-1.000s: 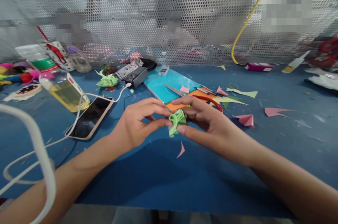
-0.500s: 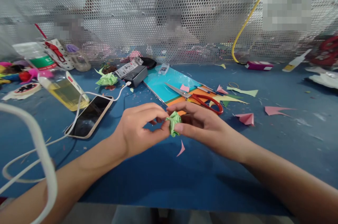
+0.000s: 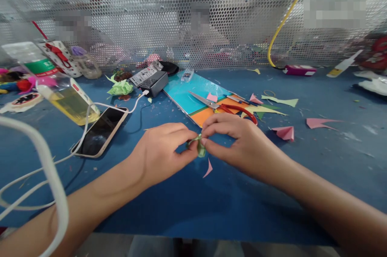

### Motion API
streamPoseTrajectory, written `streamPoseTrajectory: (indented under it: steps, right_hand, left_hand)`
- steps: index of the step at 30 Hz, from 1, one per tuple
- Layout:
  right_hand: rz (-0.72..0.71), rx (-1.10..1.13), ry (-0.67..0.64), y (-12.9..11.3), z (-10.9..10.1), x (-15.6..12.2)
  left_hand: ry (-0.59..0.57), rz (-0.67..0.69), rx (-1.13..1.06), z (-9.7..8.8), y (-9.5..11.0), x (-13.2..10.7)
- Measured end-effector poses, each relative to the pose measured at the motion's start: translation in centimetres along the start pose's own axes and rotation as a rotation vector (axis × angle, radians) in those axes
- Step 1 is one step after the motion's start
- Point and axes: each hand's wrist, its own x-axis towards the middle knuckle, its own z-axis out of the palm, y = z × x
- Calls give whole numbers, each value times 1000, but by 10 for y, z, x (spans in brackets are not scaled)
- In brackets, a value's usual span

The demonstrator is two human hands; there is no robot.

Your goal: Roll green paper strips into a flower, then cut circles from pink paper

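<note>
- Green crumpled paper piece (image 3: 200, 146) sits pinched between both hands just above the blue surface (image 3: 229, 204), near the middle of the view; only a small part of it shows between the fingertips.
- Left hand (image 3: 160, 153) is closed on the green crumpled paper piece from the left, thumb and forefinger pressed to it, the other fingers curled in.
- Right hand (image 3: 234, 139) grips the same piece from the right, fingertips meeting those of the left hand, knuckles turned upward.
- Just below the hands a small pink paper sliver (image 3: 208, 168) lies on the surface.
- Right behind the right hand, red-handled scissors (image 3: 225, 107) rest across a stack of coloured sheets (image 3: 193, 95), teal on top with orange showing at the near edge.
- Pink paper scraps (image 3: 284, 132) and pale green paper offcuts (image 3: 279, 101) are scattered to the right of the sheets.
- To the left of the hands a phone (image 3: 101, 131) lies face up, screen dark, with a white cable (image 3: 45, 168) curling past it toward the near edge.
- A clear bottle with yellow liquid (image 3: 68, 101) lies tilted beside the phone.
- Farther back, a grey box (image 3: 153, 82) and another crumpled green paper ball (image 3: 120, 87) sit near a perforated metal screen (image 3: 181, 11) that closes off the back of the surface.
</note>
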Motion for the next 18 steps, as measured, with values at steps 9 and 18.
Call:
streamPoseTrajectory:
  steps: [9, 18]
  right_hand:
    - [-157, -190, 0, 3, 0, -1]
    - [-137, -204, -6, 1, -4, 0]
  left_hand:
    - [-76, -209, -236, -3, 3, 3]
    - [-90, -263, -279, -1, 2, 2]
